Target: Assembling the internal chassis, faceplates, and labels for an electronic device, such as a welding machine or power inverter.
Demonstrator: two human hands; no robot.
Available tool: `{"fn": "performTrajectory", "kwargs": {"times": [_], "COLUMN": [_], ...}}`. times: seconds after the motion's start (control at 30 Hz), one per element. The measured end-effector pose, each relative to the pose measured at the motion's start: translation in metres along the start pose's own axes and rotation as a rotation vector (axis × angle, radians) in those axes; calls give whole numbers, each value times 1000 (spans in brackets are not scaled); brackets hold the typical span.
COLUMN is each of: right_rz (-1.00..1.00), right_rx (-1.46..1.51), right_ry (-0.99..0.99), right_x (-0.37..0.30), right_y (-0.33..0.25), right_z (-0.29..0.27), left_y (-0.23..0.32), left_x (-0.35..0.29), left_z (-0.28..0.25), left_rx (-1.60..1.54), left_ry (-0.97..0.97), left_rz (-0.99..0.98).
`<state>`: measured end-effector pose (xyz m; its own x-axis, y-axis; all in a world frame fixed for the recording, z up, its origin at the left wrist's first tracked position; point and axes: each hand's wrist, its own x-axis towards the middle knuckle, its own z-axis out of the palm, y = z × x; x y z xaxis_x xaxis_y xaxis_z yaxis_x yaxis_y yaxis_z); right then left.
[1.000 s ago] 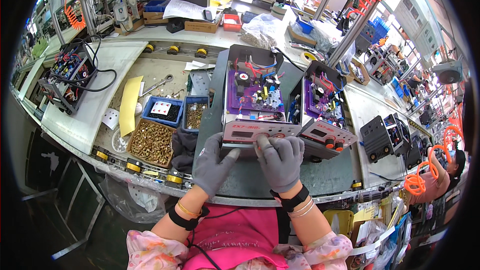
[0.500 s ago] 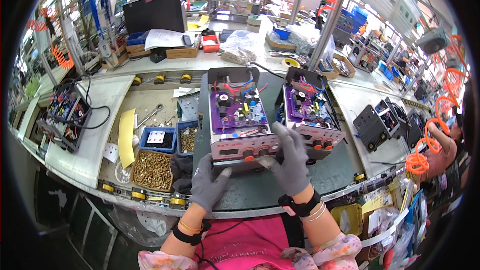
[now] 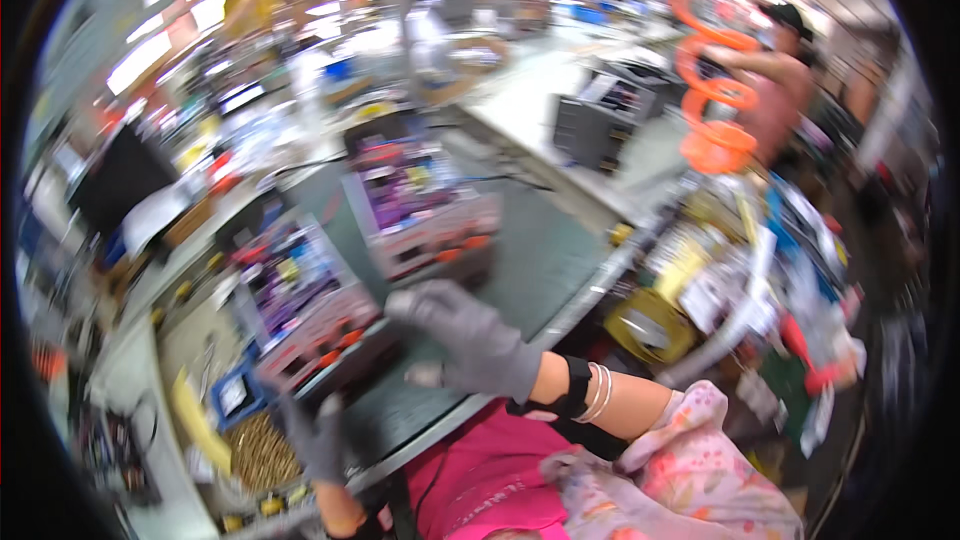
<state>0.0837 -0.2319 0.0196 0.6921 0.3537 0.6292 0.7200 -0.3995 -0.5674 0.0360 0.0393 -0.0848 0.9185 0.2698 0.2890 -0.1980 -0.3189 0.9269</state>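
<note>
The right hand (image 3: pixel 465 335), thumb and fingers spread, had left the orange knobs (image 3: pixel 351 338) it covered a second earlier, exposing them. The left hand (image 3: pixel 318 440), blurred, also spread, was beside the left unit (image 3: pixel 305 302), contact unclear; that unit sat on the green worktop (image 3: pixel 540 245).

We find a left unit (image 3: pixel 300 300) and a right unit (image 3: pixel 425 205) side by side on the table (image 3: pixel 545 250), fasteners (image 3: pixel 262 455) lying at front left and casings (image 3: pixel 588 132) at rear right.
</note>
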Motion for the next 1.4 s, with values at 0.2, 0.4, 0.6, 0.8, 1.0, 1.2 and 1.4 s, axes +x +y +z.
{"fn": "performTrajectory", "kwargs": {"times": [0.2, 0.4, 0.6, 0.8, 1.0, 1.2, 1.4], "right_rz": [599, 1046, 1205, 1784, 1512, 647, 330], "right_rx": [-188, -653, -890, -967, -978, -680, -496], "right_ry": [-76, 560, 411, 8, -30, 53, 292], "right_x": [-143, -275, -279, -280, -255, -13, -166], "right_y": [-14, -36, 44, 132, 222, 180, 96], "right_z": [-158, -302, -367, -407, -378, -249, -350], "left_y": [75, 96, 111, 120, 102, 98, 90], "left_x": [-28, -74, -59, -63, -57, -71, -77], "left_z": [40, 95, 124, 135, 108, 116, 110], "left_rx": [132, -40, 2, -43, 55, 69, 18], "left_ry": [241, 17, -664, -776, -833, -875, -753], "left_rz": [200, 431, 195, 246, 245, 52, 175]}}
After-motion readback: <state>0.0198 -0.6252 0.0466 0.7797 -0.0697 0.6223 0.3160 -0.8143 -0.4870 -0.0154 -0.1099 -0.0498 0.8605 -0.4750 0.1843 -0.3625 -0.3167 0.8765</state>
